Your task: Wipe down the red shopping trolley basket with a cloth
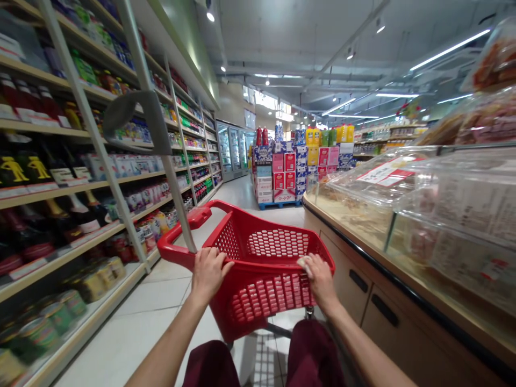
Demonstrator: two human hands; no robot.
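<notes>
A red plastic shopping cart [278, 244] with a perforated basket stands side-on in front of me, and its basket looks bare inside. My left hand [208, 274] curls over the near rim, towards the handle end. Over the same rim, nearer the front end, my right hand [318, 271] presses a small crumpled whitish cloth [304, 262] under its fingers. A metal pole [177, 199] with a grey looped handle [155, 121] rises beside the cart's push bar, close to my left hand. Where the pole's lower end rests is hidden.
Drink shelves [116, 177] line the left side. On the right runs a wooden counter [344, 242] with clear plastic food packs [455, 215]. Stacked cartons [282, 172] on a blue pallet [278, 204] stand ahead, with glass-door fridges [231, 145] behind. White tiled floor lies between.
</notes>
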